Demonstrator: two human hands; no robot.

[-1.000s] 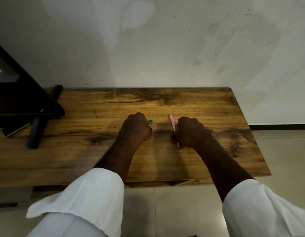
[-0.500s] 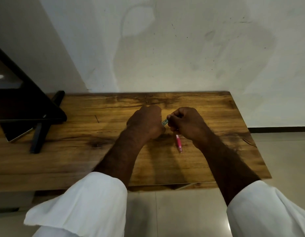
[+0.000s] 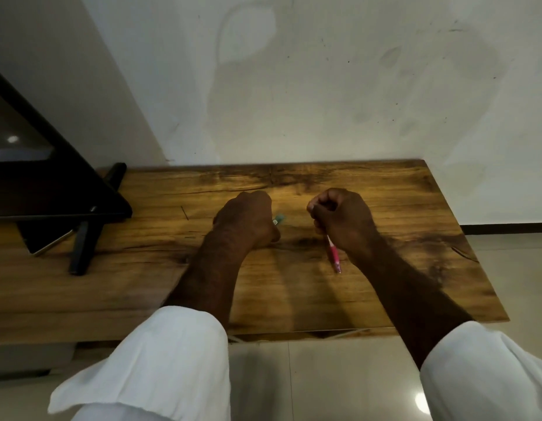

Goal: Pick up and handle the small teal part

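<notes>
Wooden table (image 3: 294, 293), left hand (image 3: 247, 218) fingers curled on teal cap (image 3: 278, 219), right hand (image 3: 344, 221) gripping pink pen (image 3: 334, 255), no legible writing.

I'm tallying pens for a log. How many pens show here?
1 for sure: a pink pen gripped in the right hand, tip toward the person. The left hand holds a small teal item, mostly hidden; it may be a cap.

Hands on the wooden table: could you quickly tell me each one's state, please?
Left hand: grips a small teal item.
Right hand: grips a pink pen.
</notes>
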